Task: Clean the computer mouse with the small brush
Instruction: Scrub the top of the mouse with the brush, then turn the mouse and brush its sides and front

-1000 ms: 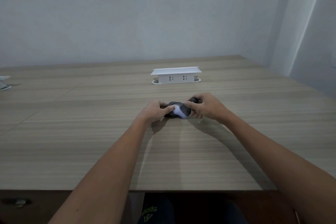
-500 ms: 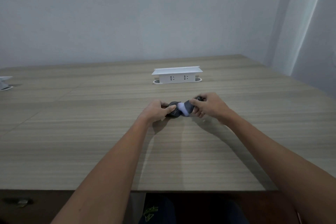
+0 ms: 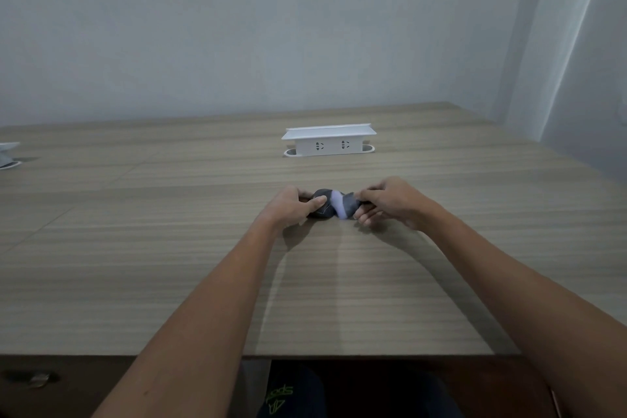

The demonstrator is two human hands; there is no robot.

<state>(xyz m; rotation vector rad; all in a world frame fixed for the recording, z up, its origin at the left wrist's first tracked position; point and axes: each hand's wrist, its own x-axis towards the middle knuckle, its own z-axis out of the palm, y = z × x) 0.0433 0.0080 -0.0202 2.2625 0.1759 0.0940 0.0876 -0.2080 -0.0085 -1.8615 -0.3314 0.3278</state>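
Left hand (image 3: 294, 206): your fingers are closed around the left end of the computer mouse (image 3: 326, 206), thumb on top.
Right hand (image 3: 390, 202): you grip a small brush (image 3: 341, 207), its pale bristles lying across the mouse; the handle is mostly hidden.
Mouse: dark grey, down on the tabletop (image 3: 169, 248) between both hands.
Beyond: a white power socket box (image 3: 328, 141) stands well behind.
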